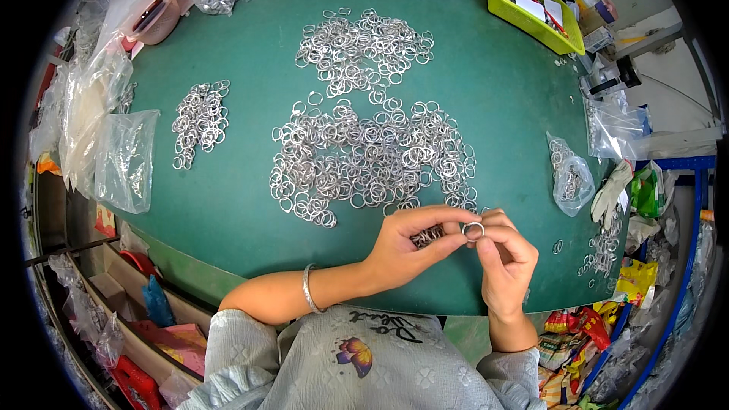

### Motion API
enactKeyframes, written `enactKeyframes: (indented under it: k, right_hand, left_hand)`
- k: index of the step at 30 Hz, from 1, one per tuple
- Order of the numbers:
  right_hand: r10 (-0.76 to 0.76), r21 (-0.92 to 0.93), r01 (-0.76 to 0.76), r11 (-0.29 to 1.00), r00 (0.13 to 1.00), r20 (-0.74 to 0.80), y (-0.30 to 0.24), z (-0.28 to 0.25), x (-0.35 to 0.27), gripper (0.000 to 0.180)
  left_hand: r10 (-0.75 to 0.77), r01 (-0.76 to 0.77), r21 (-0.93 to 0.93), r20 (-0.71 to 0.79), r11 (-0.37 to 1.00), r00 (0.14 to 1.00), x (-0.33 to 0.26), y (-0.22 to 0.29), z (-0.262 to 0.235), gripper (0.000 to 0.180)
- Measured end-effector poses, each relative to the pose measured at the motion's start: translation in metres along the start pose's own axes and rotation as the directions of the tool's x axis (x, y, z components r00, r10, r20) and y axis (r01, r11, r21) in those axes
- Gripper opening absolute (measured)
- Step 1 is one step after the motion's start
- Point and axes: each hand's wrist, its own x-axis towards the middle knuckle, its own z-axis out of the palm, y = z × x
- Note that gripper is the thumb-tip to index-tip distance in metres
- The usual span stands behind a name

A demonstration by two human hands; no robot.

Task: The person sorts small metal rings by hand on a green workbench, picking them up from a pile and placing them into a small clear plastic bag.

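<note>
Between the fingertips of both hands is one silver metal ring [473, 231]. My left hand [410, 244] pinches its left side with thumb and forefinger, and several more rings [427, 237] are bunched in that palm. Thumb and forefinger of my right hand [507, 257] close on the ring's right side. Just beyond my hands spreads a large heap of the same rings [364, 152] on the green table [250, 53]. A second heap [364, 45] lies farther back, and a smaller pile [201, 121] is off to the left.
A yellow-green basket [531, 11] with tools stands at the back right. Clear plastic bags [125, 159] line the left edge, near a pink container [161, 19]. On the right are a bag of rings [571, 178], a glove [610, 193] and loose rings [600, 252].
</note>
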Motion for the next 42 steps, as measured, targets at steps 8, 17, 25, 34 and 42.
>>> enactKeyframes:
  k: [8,17,25,34,42]
  right_hand:
    - [0.01,0.021,-0.01,1.0,1.0,-0.002,-0.0011,0.0013,-0.0007,0.007]
    - [0.05,0.078,-0.051,0.996,0.999,0.021,-0.0016,0.0017,-0.0017,0.005]
    - [0.217,0.256,-0.226,0.94,0.974,0.063,-0.0051,0.0017,-0.0026,0.008]
    - [0.245,0.288,-0.262,0.921,0.965,0.092,-0.0006,-0.0027,-0.0031,0.009]
    - [0.262,0.263,-0.28,0.923,0.96,0.104,0.002,-0.0034,-0.0032,0.011]
  left_hand:
    - [-0.044,0.042,-0.098,-0.012,0.994,0.999,0.0004,-0.0004,0.0015,0.016]
    - [-0.039,0.037,-0.116,-0.019,0.993,0.999,-0.0003,-0.0007,0.0004,0.013]
    - [0.116,-0.116,0.012,-0.005,0.993,0.993,0.0014,-0.0013,0.0,0.013]
    - [0.174,-0.174,0.098,0.013,0.98,0.985,0.0011,-0.0026,0.0008,0.013]
    - [0.131,-0.132,0.097,0.011,0.987,0.991,0.0025,0.0003,0.0012,0.012]
